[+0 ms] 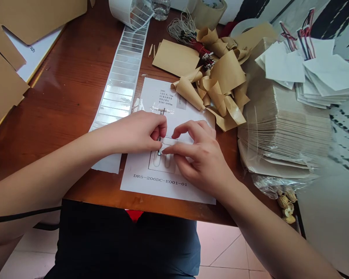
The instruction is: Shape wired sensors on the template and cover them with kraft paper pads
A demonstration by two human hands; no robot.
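Pinching a dark wire (pixel 159 149) over the printed sheet (pixel 136 186), apparently for alignment, the left hand (pixel 144 131) steadies it; the right hand (pixel 202 157), fingers loosely parted, hovers beside.

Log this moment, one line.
left hand: holding dark wire; right hand: close to wire's lower end, touch unclear; printed sheet: beneath both hands
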